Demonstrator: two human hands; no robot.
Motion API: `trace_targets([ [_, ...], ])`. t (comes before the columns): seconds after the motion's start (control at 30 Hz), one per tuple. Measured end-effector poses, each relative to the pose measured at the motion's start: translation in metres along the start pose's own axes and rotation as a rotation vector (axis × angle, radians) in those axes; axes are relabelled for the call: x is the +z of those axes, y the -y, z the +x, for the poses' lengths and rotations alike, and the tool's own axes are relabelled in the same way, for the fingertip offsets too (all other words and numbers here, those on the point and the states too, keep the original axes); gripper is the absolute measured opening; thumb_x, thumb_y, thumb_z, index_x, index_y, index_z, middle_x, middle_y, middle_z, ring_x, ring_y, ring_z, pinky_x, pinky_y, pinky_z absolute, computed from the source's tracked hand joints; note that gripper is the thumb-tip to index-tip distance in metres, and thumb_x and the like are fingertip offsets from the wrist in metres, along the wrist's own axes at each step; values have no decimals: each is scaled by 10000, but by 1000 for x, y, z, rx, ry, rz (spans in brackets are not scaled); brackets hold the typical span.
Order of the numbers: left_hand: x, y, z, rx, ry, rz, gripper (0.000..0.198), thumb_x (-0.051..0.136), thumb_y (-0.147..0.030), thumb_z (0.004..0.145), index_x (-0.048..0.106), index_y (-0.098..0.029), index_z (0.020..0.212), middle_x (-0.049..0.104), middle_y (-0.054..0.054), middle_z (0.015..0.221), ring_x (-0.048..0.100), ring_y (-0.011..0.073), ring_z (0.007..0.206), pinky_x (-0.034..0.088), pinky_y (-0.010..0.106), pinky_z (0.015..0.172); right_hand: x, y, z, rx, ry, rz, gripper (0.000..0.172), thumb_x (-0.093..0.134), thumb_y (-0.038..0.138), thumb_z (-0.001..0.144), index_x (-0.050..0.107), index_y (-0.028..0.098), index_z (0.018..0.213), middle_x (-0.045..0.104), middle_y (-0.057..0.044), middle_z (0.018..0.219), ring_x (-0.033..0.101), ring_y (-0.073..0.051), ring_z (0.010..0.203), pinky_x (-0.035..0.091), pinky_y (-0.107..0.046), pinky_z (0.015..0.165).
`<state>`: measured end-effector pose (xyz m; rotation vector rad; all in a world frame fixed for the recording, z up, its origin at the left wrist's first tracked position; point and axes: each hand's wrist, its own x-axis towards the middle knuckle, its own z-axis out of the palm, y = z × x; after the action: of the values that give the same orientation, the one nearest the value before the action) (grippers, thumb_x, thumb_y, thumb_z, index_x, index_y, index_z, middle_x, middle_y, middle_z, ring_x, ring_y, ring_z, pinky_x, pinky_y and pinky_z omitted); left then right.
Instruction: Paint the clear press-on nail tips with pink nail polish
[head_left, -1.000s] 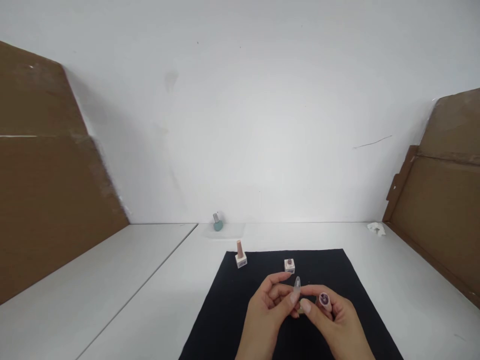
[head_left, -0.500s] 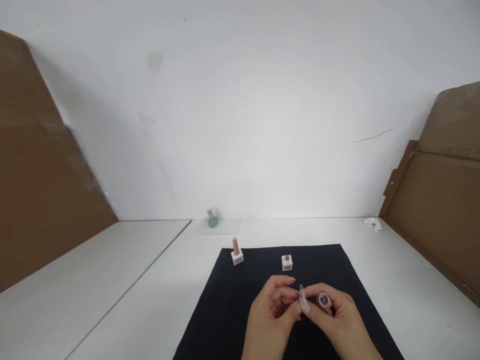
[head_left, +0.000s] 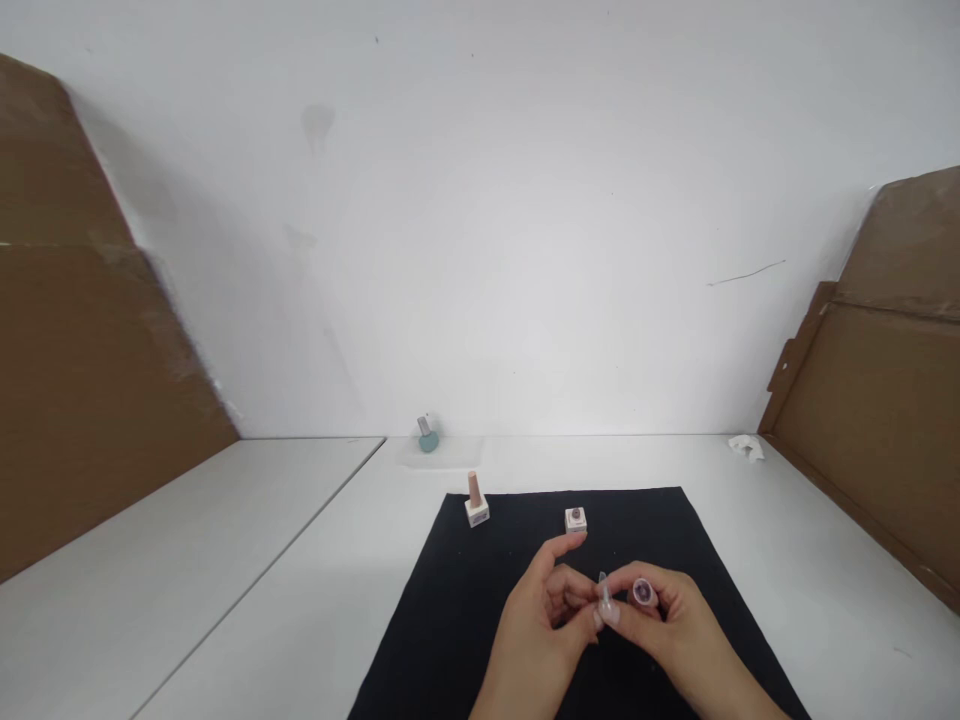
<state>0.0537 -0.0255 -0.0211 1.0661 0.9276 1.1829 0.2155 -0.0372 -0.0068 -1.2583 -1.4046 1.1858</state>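
Note:
Over the black mat (head_left: 450, 610), a small clear nail-shaped piece (head_left: 603, 588) stands between the fingertips of both hands. My left hand (head_left: 538, 625) pinches its lower left side with thumb and a finger, the index finger raised. My right hand (head_left: 667, 625) grips it from the right with thumb and index finger. A pinkish cap (head_left: 643, 592) with a dark purple inside is tucked within the curled right fingers. Just beyond the raised left finger sits an uncapped white square bottle (head_left: 575, 519).
A white bottle with a tall peach cap (head_left: 475, 500) stands at the mat's back left corner. Behind it, a teal bottle (head_left: 428, 440) leans on a clear tray (head_left: 457, 455). Crumpled white tissue (head_left: 746, 447) lies back right. Cardboard panels (head_left: 877, 390) flank the table.
My left index finger has lifted and straightened, now overlapping the uncapped bottle's lower edge. The cap in my right hand has shifted slightly left and up. The view has moved a little.

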Motion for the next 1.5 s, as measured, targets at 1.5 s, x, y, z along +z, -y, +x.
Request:
trace_targets([
  [1.5,-82,6,-9,-66,-65,802,511,608,-260,700,710,-167,1192,594,99,1106,614,300,987,498,480,976,-21,-64,37,-161,36,-497,111,735,311,819,819,277,755,726,-34,814,645,-243,832,408,-433,950],
])
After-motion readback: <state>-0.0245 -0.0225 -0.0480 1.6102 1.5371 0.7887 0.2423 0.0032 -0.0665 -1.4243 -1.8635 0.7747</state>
